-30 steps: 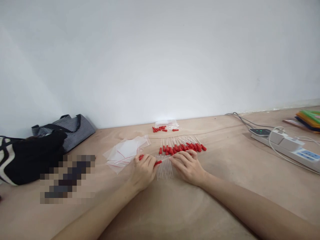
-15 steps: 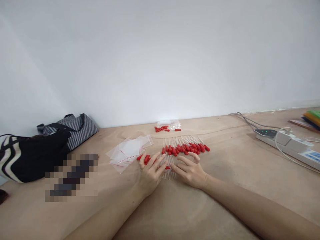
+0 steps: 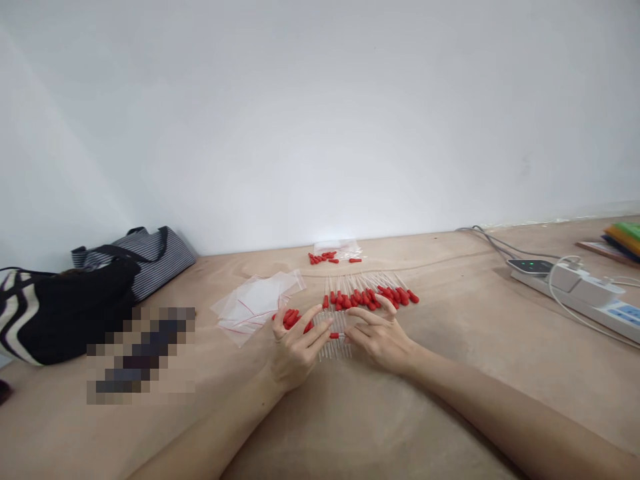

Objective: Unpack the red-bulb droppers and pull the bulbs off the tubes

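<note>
My left hand (image 3: 295,347) and my right hand (image 3: 381,337) meet over a row of clear thin tubes (image 3: 334,343) lying on the wooden table (image 3: 450,373). Their fingertips pinch one red-capped tube (image 3: 336,335) between them. Several loose red caps (image 3: 291,318) lie just beyond my left fingers. Behind the hands a fanned row of red-capped tubes (image 3: 373,295) spreads across the table.
Small clear zip bags (image 3: 257,300) lie left of the hands. More red caps (image 3: 327,257) sit near the wall beside a bag. Striped and black bags (image 3: 75,293) stand at the left. A power strip with cables (image 3: 575,290) and coloured boards (image 3: 623,239) are at the right.
My left hand has let the red caps down on the table. Both hands have closed in on one red-capped tube between them. The view shifted slightly.
</note>
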`<state>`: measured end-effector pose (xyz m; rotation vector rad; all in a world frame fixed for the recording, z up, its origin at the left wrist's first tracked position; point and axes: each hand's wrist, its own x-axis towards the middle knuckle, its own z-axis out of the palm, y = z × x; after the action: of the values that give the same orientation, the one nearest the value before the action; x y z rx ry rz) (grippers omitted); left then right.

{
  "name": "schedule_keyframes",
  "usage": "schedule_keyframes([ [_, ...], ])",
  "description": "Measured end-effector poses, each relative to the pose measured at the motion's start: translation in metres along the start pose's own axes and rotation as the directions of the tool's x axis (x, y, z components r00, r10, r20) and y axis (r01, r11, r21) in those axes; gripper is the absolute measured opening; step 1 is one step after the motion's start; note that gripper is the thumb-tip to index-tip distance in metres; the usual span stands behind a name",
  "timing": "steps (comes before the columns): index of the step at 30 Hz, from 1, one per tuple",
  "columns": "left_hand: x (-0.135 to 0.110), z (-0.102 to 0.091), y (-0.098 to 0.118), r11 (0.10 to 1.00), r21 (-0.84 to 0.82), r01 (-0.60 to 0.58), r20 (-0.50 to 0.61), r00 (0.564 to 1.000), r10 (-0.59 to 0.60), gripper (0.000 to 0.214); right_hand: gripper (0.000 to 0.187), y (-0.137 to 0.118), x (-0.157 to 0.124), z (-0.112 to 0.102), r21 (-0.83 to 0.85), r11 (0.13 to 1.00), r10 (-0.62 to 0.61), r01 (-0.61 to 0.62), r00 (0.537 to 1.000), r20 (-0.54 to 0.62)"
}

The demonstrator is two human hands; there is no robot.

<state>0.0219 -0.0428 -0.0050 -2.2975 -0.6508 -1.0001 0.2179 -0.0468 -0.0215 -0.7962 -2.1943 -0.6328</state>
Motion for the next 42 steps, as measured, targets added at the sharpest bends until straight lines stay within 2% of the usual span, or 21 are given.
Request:
schedule_keyframes([
  [9,0.007,-0.01,0.003,0.994,0.094,-0.065,0.017,0.998,0.063,0.03,0.024,0.005,0.001,-0.004,0.113,0.994,0.001,-0.012,0.995,0.098],
  [14,0.008,-0.01,0.004,0.982,0.165,-0.097,-0.061,0.992,0.108,0.027,0.024,0.006,0.003,-0.007,0.171,0.985,-0.011,-0.011,0.992,0.126],
  [17,0.007,-0.014,-0.004,0.976,0.189,-0.109,-0.068,0.99,0.124,0.026,0.023,0.012,0.0,-0.011,0.184,0.983,-0.013,-0.014,0.99,0.141],
  [20,0.005,-0.02,-0.022,0.983,0.183,-0.012,-0.072,0.997,0.025,0.025,0.025,0.02,-0.004,-0.014,0.167,0.98,0.078,-0.103,0.985,0.152],
  [23,0.0,-0.021,-0.04,0.976,0.11,0.188,-0.058,0.981,-0.183,0.017,0.025,0.023,-0.005,-0.012,0.11,0.954,0.258,-0.278,0.952,0.163],
  [26,-0.008,-0.018,-0.056,0.91,0.0,0.415,0.043,0.909,-0.415,0.021,0.023,0.018,-0.003,-0.007,0.032,0.912,0.395,-0.409,0.896,0.205],
  [30,-0.02,-0.013,-0.075,0.764,-0.024,0.645,0.227,0.748,-0.624,0.027,0.024,0.011,0.001,-0.003,-0.038,0.849,0.51,-0.527,0.797,0.324],
  [35,-0.025,-0.011,-0.085,0.631,-0.002,0.776,0.365,0.588,-0.722,0.033,0.015,0.006,0.004,-0.003,-0.124,0.803,0.568,-0.583,0.687,0.453],
  [39,-0.021,-0.013,-0.081,0.519,0.027,0.854,0.459,0.451,-0.766,0.033,0.024,0.001,0.006,-0.005,-0.125,0.734,0.639,-0.667,0.616,0.462],
  [41,-0.018,-0.016,-0.078,0.514,0.104,0.851,0.468,0.414,-0.781,0.027,0.023,-0.001,0.007,-0.005,-0.121,0.695,0.669,-0.708,0.577,0.467],
  [42,-0.017,-0.019,-0.077,0.524,0.152,0.838,0.458,0.41,-0.789,0.022,0.021,-0.002,0.008,-0.005,-0.119,0.68,0.679,-0.723,0.561,0.473],
])
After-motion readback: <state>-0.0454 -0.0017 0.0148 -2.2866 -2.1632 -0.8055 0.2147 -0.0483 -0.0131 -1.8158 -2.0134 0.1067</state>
